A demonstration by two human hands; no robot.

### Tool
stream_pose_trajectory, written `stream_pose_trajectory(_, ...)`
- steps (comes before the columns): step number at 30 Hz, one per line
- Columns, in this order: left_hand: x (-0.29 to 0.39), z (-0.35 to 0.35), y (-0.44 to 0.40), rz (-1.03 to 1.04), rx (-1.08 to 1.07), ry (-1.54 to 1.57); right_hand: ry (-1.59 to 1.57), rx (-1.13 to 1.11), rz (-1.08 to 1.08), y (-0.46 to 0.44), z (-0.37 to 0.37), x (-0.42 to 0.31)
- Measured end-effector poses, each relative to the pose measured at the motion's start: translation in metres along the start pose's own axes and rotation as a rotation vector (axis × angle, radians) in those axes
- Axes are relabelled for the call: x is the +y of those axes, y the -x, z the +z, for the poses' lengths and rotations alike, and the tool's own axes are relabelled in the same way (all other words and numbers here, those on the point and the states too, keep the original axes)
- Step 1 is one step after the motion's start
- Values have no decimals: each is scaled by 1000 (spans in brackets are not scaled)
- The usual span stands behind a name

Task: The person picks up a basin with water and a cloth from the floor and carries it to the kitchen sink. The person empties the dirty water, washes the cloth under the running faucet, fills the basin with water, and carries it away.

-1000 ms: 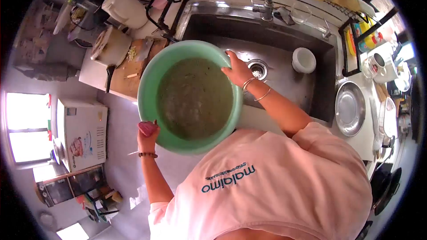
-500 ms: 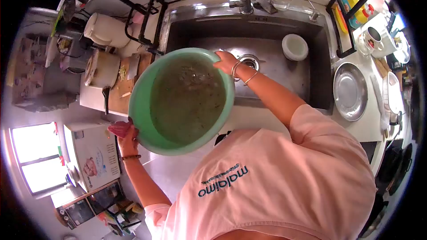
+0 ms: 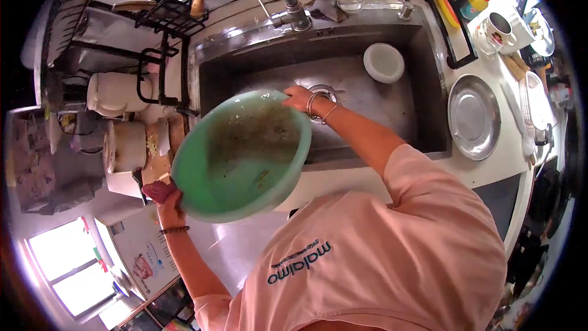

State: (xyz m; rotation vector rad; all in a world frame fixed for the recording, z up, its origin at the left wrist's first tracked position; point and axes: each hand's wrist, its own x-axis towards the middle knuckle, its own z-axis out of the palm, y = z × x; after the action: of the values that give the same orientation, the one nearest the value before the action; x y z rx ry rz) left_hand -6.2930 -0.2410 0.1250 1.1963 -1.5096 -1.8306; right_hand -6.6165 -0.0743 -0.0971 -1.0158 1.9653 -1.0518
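A large green plastic basin (image 3: 195,168) is tilted away from me, partly over the near left side of the sink (image 3: 392,107). Murky water (image 3: 254,132) with dark specks lies toward its far side, up at the far rim. My right hand (image 3: 300,99) is closed on the far right rim, two bangles at its wrist. My left hand (image 3: 172,202) grips the near left rim, with a reddish-pink cloth (image 3: 158,191) also in its fingers. Whether water runs over the rim I cannot make out.
A white bowl (image 3: 384,63) sits in the sink's back right, below the faucet (image 3: 298,15) side. A metal plate (image 3: 473,116) lies on the right counter. At left are a pot (image 3: 125,146), a cleaver (image 3: 163,136) on a cutting board, and a black rack (image 3: 165,73).
Both hands have tipped the basin further toward the sink. The water has shifted to the far side, baring the green bottom nearer me. My view has turned slightly.
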Motion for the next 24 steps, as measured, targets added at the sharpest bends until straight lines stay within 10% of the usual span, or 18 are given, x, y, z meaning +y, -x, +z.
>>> stream_pose_trajectory(8,5,23,-3,-11,7,-74,-868,50,445,51,-34,60)
stream_pose_trajectory(9,10,37,1,-11,12,-27,-450,73,126,54,-27,130)
stream_pose_trajectory(10,7,33,-2,-6,15,-22,-1095,178,448,82,-49,124)
stream_pose_trajectory(16,0,57,-17,-44,66,-23,-1059,700,865,115,-119,152)
stream_pose_trajectory(24,9,119,-16,26,-151,122,-1203,1185,744,105,-115,200)
